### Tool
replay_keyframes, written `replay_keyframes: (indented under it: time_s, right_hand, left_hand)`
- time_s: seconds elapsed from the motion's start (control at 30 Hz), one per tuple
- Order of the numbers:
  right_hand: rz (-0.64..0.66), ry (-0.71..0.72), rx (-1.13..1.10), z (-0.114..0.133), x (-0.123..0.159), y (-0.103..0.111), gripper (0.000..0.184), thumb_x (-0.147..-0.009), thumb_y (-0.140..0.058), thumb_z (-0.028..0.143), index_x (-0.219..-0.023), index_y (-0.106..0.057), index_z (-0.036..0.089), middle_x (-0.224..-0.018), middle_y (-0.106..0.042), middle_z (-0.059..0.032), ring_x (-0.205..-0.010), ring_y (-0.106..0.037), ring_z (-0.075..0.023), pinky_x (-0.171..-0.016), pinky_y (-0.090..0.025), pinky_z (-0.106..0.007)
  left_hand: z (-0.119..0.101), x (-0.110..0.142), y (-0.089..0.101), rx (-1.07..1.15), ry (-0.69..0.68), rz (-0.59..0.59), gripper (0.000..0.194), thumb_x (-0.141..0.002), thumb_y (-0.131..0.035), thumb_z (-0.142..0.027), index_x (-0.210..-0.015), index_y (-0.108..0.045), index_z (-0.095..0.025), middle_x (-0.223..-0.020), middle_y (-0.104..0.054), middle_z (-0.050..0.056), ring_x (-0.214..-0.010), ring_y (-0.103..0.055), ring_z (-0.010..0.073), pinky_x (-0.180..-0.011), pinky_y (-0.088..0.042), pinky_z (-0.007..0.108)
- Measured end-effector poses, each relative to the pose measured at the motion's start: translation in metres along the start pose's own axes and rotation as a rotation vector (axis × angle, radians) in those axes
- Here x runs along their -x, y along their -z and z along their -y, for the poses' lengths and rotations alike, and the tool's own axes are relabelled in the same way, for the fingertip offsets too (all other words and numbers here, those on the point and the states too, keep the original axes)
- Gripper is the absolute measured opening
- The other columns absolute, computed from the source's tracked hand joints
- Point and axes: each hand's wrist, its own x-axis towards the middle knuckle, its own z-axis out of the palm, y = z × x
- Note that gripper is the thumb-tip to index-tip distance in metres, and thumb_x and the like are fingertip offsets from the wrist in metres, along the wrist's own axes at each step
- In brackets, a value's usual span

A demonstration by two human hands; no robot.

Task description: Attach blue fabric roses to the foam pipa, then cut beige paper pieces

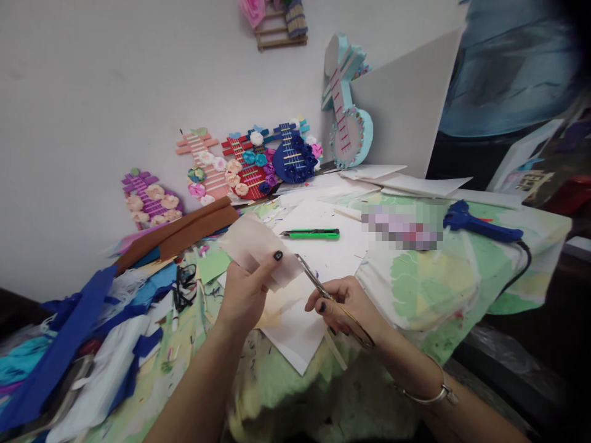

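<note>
My left hand (247,292) pinches a pale pink sheet of paper or felt (258,246) between thumb and fingers and holds it up above the table. My right hand (348,304) grips a pair of gold-handled scissors (323,289). The scissor blades point up and left and meet the lower right edge of the pink sheet. Under both hands lie white paper sheets (300,332) on a green-patterned tablecloth (415,289).
A green utility knife (314,234) lies on the white paper beyond my hands. A blue glue gun (480,224) rests at right. Guitar-shaped crafts with paper flowers (244,166) lean on the wall. Blue, white and brown scraps (92,332) and black glasses (183,286) crowd the left.
</note>
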Motion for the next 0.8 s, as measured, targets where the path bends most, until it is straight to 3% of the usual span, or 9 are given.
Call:
replay_keyframes:
  time_s: [0.8]
  right_hand:
    - [-0.083, -0.023, 0.150, 0.0055, 0.0016, -0.0023, 0.035, -0.074, -0.067, 0.044, -0.070, -0.065, 0.010, -0.039, -0.041, 0.0063, -0.035, -0.033, -0.0033, -0.037, -0.024, -0.017]
  left_hand:
    - [0.0002, 0.0001, 0.0024, 0.005, 0.012, 0.027, 0.040, -0.063, -0.080, -0.020, -0.101, -0.067, -0.016, -0.085, -0.071, 0.004, -0.078, -0.067, 0.0184, -0.071, -0.054, 0.027]
